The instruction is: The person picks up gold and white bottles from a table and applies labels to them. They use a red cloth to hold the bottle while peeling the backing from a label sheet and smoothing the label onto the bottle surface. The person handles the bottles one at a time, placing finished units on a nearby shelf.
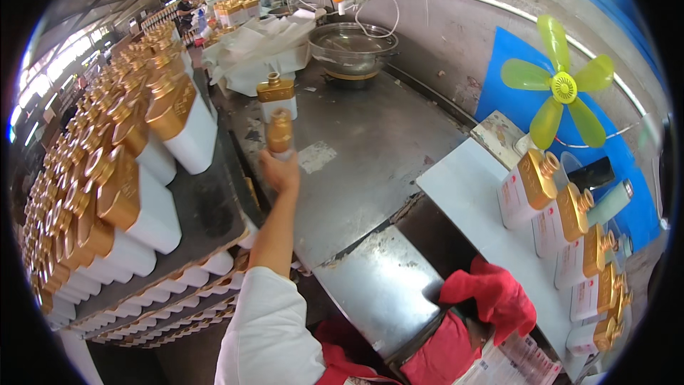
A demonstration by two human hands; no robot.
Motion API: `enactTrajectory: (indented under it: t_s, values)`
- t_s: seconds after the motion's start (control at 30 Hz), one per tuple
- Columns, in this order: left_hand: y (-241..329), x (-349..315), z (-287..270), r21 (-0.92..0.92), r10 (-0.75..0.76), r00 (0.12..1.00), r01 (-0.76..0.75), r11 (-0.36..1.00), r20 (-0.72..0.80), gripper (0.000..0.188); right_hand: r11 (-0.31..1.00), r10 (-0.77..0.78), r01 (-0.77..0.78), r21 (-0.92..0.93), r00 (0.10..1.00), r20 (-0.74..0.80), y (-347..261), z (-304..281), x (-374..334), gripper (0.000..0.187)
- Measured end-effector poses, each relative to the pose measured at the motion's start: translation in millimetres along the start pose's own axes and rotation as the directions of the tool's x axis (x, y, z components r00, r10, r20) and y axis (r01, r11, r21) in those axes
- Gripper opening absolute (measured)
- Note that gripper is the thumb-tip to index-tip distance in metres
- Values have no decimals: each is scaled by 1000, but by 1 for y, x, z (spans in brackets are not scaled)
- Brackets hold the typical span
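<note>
My left hand (pixel 279 169) reaches out over the metal worktop, its fingers closed round the lower part of a bottle (pixel 280 130) with a gold shoulder and neck. Most of that bottle's white lower body is hidden by the hand. Just beyond it stands another white bottle (pixel 276 97) with a gold top, upright on the worktop. Only a white sleeve and bare forearm lead to this hand. My right hand is out of view.
A rack shelf (pixel 206 207) at left carries several gold-topped white bottles (pixel 187 128). Several printed ones (pixel 527 189) line a pale board (pixel 467 178) at right, near a green fan (pixel 563 88). Red cloths (pixel 491 299) lie at front. A glass bowl (pixel 353 46) stands behind.
</note>
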State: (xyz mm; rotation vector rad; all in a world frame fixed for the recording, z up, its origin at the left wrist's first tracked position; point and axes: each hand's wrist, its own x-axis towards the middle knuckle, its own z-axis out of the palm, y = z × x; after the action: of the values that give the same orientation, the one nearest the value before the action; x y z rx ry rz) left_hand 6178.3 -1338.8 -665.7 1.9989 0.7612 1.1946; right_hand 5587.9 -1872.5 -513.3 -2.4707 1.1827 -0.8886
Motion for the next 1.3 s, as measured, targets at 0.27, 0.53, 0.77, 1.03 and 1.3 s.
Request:
enactTrajectory:
  t_s: [0.27, 0.53, 0.77, 1.03, 1.3]
  values:
    - [34, -123, -137, -439, 114, 611, 416, 796, 784, 45, 908, 109, -226, 354, 941, 320, -21, 36, -38, 26]
    - [137, -246, -211, 19, 469, -443, 741, 671, 764, 56, 706, -135, -330, 627, 806, 576, -89, 84, -84, 49]
    - [159, -309, -187, 90, 402, -547, 666, 741, 734, 41, 744, 11, -421, 519, 784, 620, -101, 124, -97, 54]
    - [157, -303, -187, 20, 463, -557, 653, 757, 689, 47, 782, 239, -479, 398, 821, 518, 14, 123, -20, 47]
    - [153, -297, -186, 18, 442, -604, 603, 798, 663, 48, 994, -111, 94, 60, 771, 627, 80, 179, 82, 65]
